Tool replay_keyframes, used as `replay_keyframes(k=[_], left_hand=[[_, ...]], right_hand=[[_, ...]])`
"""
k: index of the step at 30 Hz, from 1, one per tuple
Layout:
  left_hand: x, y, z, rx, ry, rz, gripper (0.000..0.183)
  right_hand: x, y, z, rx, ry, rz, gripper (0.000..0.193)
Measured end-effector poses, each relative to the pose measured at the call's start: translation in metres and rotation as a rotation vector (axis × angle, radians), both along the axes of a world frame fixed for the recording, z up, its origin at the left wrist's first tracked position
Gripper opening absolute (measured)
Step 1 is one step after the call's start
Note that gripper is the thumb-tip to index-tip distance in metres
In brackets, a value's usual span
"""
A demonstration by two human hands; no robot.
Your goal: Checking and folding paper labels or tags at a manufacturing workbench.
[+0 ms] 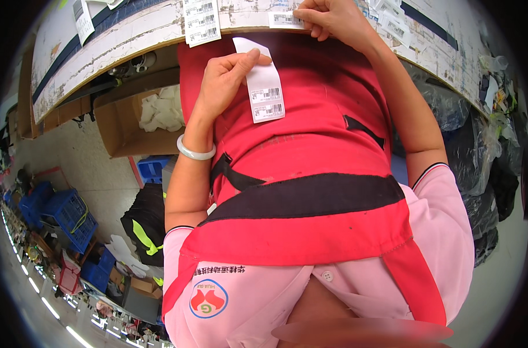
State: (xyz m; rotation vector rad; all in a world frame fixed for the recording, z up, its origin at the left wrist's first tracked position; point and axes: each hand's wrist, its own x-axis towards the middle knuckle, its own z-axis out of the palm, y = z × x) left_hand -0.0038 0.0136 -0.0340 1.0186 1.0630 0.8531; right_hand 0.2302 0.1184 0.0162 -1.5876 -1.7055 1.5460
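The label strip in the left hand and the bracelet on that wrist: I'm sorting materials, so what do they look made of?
Label strip: thin matte white paper, probably sticker stock; it bends where the left hand pinches it and bears black printing. Bracelet: smooth, glossy, pale and slightly translucent, like jade or glass; which one cannot be told.

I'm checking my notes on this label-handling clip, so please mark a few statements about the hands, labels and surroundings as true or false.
1. The left hand holds a white barcode label strip. True.
2. The right hand rests in an apron pocket. False: it presses a white label at the worktable edge.
3. A pale bangle sits on the left wrist. True.
4. The apron is green. False: it is red with black straps.
5. A cardboard box with white cloth stands under the table. True.
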Motion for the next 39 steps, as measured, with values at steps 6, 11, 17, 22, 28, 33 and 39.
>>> replay_keyframes(k=[6, 11, 17, 22, 28, 33, 39], left_hand=[[0.000, 0.000, 0.000, -0.002, 0.003, 0.022, 0.028], [-0.002, -0.011, 0.017, -0.030, -0.050, 0.042, 0.026], [0.000, -0.009, 0.030, -0.111, -0.140, -0.080, 0.028], [0.003, -0.016, 0.023, 0.003, -0.053, -0.012, 0.022], [0.014, -0.008, 0.020, 0.036, -0.062, 0.122, 0.021], [-0.003, -0.013, 0.020, -0.064, -0.254, 0.060, 0.024], [-0.003, -0.016, 0.016, -0.121, -0.102, -0.019, 0.023]], right_hand=[[0.020, -0.020, 0.005, 0.144, 0.063, 0.019, 0.021], [0.087, -0.018, 0.008, 0.269, -0.023, -0.122, 0.020], [0.177, -0.011, -0.018, 0.428, -0.487, -0.245, 0.019], [0.112, -0.030, 0.000, 0.632, -0.589, -0.258, 0.020], [-0.004, -0.085, 0.008, -0.238, 0.197, 0.224, 0.018], [-0.021, -0.085, -0.005, -0.221, 0.313, 0.037, 0.017], [-0.027, -0.082, -0.013, 0.254, 0.297, 0.089, 0.014]])
